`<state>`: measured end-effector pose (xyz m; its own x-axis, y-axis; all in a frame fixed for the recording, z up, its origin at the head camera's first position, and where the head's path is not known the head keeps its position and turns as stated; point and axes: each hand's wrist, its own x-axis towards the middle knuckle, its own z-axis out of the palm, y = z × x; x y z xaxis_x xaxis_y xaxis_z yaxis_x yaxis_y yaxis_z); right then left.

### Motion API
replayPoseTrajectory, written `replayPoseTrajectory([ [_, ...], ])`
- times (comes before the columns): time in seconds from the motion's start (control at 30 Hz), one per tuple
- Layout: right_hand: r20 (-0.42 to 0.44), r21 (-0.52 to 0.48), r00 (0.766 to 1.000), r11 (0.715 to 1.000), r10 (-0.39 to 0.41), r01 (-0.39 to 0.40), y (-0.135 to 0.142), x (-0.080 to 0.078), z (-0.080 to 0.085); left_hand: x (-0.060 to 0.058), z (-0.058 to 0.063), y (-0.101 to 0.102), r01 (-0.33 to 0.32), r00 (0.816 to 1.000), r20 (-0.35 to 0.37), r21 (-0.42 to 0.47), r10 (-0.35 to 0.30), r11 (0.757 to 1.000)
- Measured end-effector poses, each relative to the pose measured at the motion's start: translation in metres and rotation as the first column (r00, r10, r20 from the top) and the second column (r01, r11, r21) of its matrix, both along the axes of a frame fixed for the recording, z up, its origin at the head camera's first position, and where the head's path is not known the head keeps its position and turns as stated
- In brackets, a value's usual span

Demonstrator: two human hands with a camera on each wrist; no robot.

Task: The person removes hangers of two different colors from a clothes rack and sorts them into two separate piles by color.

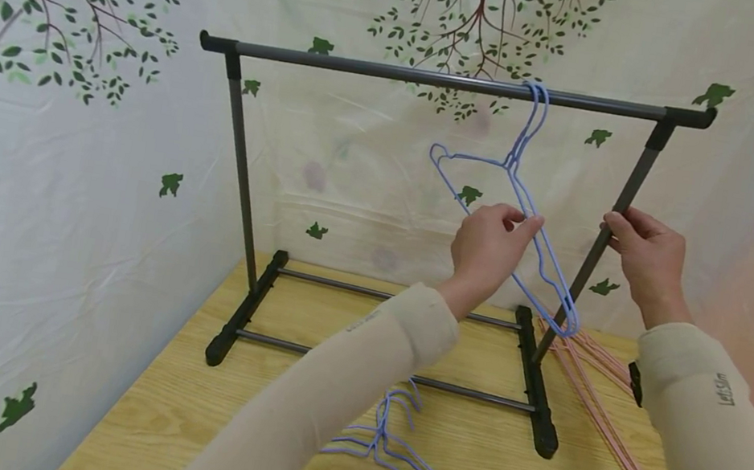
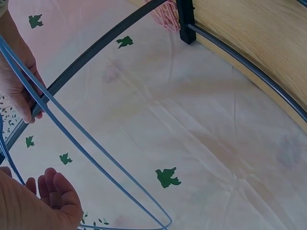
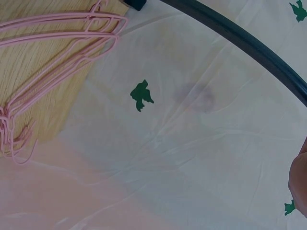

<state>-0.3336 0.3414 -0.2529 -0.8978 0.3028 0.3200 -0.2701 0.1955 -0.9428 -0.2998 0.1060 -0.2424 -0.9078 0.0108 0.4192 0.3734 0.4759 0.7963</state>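
Observation:
Blue wire hangers [image 1: 439,165] hang by their hooks from the black rail [image 1: 372,69] of a clothes rack, right of its middle. My left hand [image 1: 490,245] pinches one sloping arm of the hanging blue hangers between thumb and fingers. In the left wrist view, curled fingers of my left hand [image 2: 43,203] show beside the blue wire [image 2: 91,152]. My right hand [image 1: 651,260] grips the rack's right upright post [image 1: 638,176] partway up. In the right wrist view, only an edge of my right hand [image 3: 300,184] is visible near that post [image 3: 240,36].
More blue hangers [image 1: 418,469] lie on the wooden table [image 1: 161,406] in front of the rack, partly hidden by my left sleeve. Pink hangers [image 1: 617,437] lie at the right, beside the rack's black foot [image 1: 541,430]. A leaf-printed sheet [image 1: 95,209] stands behind and around the table.

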Motion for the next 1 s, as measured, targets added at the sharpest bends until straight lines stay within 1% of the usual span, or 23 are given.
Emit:
replayPoseTrajectory([
  [0.07,0.003,0.002,1.0,1.0,-0.002,0.002,0.0,0.0,0.0,0.0,0.0,0.001,-0.004,1.0,0.005,-0.002,0.004,1.0],
  [0.2,-0.008,-0.027,1.0,1.0,0.009,-0.01,0.0,0.0,0.0,-0.001,0.001,0.001,-0.016,1.0,0.019,0.003,0.016,1.0],
  [0.5,-0.024,-0.044,1.0,0.999,0.02,-0.021,-0.001,0.0,0.0,-0.001,0.001,-0.004,-0.044,0.998,0.054,0.081,0.04,0.996],
  [0.77,0.002,0.004,1.0,1.0,-0.006,0.006,0.0,0.0,-0.001,-0.002,0.001,-0.014,-0.074,0.997,0.026,0.125,0.071,0.989],
  [1.0,-0.022,-0.041,1.0,0.999,0.015,-0.016,0.001,-0.001,-0.004,-0.002,0.003,-0.022,-0.071,0.997,-0.007,0.165,0.074,0.984],
])
